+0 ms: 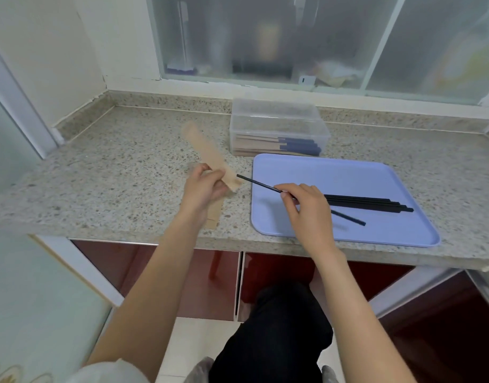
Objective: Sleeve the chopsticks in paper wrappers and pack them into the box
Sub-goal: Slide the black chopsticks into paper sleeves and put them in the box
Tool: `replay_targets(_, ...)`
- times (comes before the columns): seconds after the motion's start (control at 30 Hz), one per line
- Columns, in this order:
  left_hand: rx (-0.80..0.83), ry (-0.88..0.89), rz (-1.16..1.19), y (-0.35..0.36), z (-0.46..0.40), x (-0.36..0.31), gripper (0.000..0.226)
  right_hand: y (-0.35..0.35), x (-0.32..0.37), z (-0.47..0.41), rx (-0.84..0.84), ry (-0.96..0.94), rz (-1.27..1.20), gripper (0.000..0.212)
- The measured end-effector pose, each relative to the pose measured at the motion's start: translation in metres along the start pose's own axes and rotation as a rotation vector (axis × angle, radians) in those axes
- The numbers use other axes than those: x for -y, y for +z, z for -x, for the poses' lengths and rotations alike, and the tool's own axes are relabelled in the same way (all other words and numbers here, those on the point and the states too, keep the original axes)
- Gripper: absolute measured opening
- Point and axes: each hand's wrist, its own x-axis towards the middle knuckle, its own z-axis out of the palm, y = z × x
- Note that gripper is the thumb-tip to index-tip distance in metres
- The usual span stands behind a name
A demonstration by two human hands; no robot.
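My left hand [203, 186] holds a brown paper wrapper [207, 154] that slants up and away to the left above the counter. My right hand [306, 205] grips a black chopstick [258, 183] by its middle, and the tip points at the wrapper's near opening, almost touching it. Several more black chopsticks [367, 204] lie on the lilac tray [334, 170]. A clear plastic box [277, 128] behind the tray holds several sleeved chopsticks with their dark ends sticking out.
More flat brown wrappers [214, 217] lie on the speckled counter under my left wrist. The counter's front edge runs just below the tray, with dark red cabinet doors beneath. A frosted window sits behind the box.
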Motion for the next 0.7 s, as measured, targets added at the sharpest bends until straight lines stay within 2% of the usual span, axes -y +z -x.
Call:
replay_targets(0.13,0.007,-0.042,0.129,0.021,0.014,0.019,0.002,0.005,0.001,0.025,-0.087,0.09,0.032,0.021)
replay_targets(0.4,-0.023,-0.052,0.063,0.037,0.025,0.036,0.005,-0.006,-0.012,0.043,-0.181,0.083,0.254,0.021)
replay_targets(0.6,-0.028,-0.045,0.02,0.044,0.031,0.039,0.015,-0.005,-0.014,0.043,-0.188,0.104,0.215,0.022)
replay_targets(0.7,-0.007,-0.04,0.025,0.046,0.035,0.039,0.02,-0.006,-0.016,0.046,-0.109,0.185,0.092,0.022)
